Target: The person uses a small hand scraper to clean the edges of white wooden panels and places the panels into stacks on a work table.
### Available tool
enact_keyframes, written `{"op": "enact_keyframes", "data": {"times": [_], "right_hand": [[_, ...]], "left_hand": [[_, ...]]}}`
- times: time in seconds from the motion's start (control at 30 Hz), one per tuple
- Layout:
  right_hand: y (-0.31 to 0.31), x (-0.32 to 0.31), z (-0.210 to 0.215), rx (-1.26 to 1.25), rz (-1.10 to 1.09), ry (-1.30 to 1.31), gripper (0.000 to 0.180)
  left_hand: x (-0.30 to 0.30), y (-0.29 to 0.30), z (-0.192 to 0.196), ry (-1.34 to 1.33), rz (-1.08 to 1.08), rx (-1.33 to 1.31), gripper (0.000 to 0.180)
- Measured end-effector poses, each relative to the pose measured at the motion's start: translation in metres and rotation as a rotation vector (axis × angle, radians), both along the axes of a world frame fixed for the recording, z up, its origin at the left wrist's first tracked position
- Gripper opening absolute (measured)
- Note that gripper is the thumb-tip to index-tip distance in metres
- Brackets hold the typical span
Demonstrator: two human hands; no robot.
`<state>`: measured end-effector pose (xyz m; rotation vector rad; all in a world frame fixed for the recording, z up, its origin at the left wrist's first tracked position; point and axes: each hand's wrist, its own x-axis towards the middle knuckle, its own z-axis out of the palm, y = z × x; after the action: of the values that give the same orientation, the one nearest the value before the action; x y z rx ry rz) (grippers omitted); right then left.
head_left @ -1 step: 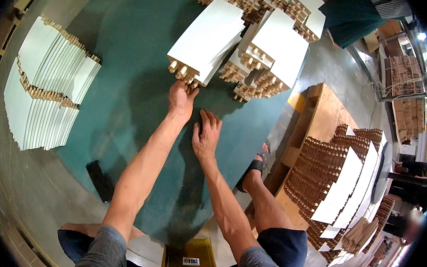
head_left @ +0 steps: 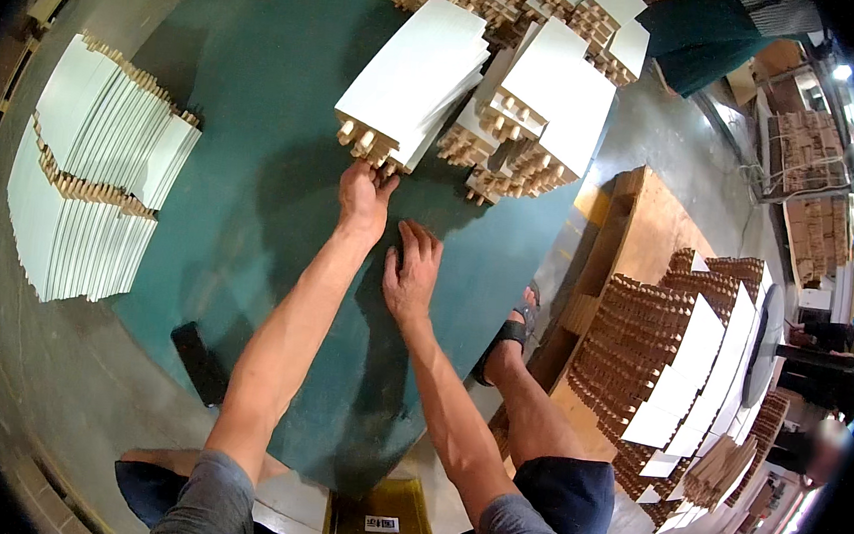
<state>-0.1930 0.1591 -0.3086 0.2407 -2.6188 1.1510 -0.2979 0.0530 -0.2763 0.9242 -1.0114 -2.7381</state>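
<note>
Head view: left hand point(head_left: 364, 200) stretched forward, fingers curled onto the near end of a stack of white panels point(head_left: 417, 75) with wooden pegs, gripping its edge. Right hand point(head_left: 412, 271) just behind and beside the left, open, fingers spread, palm flat on the green bench point(head_left: 255, 153), holding nothing. More white panel stacks point(head_left: 551, 96) just right of the gripped one. Far left of both hands, another pile of white panels point(head_left: 93, 170). Right of the right hand, a sandalled foot point(head_left: 507, 339) on the floor.

My left hand point(head_left: 364, 197) touches a white panel stack point(head_left: 417, 70) with tan slotted edges, on a teal table point(head_left: 257, 133); far left, more white panels point(head_left: 93, 170).
</note>
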Motion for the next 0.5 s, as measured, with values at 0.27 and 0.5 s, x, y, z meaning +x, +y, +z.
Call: {"op": "enact_keyframes", "data": {"times": [0.27, 0.5], "right_hand": [[-0.003, -0.004, 0.000, -0.025, 0.016, 0.013, 0.046], [-0.005, -0.003, 0.002, -0.014, 0.013, 0.001, 0.046]], "left_hand": [[-0.041, 0.022, -0.002, -0.072, 0.013, -0.047, 0.023], [-0.075, 0.028, 0.006, -0.086, -0.047, -0.067, 0.023]]}}
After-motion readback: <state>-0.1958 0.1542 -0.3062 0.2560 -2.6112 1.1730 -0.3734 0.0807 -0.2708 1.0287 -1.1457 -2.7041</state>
